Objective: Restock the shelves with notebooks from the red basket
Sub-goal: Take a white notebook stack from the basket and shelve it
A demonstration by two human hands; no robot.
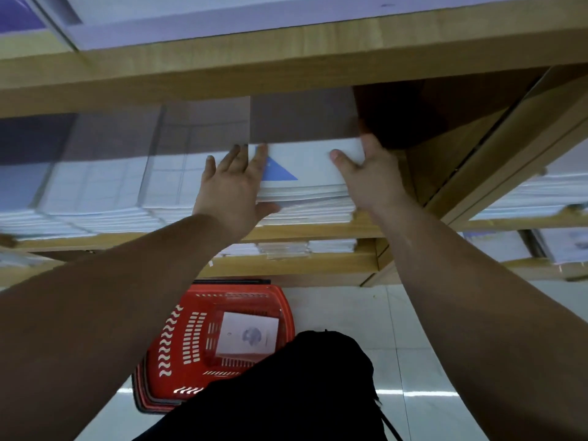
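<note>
As notebooks (311, 167) sit on the shelf (318, 231), left hand (230, 186) and right hand (370, 178) grasping opposite edges.

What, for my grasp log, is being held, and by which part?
A batch of notebooks, blue triangle on top: the left hand pinches its front left corner, the right hand grips its right edge.

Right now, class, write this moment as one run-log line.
phase: placing on shelf | left hand: holds notebook stack | right hand: grips its right edge | red basket: white notebook inside
</note>
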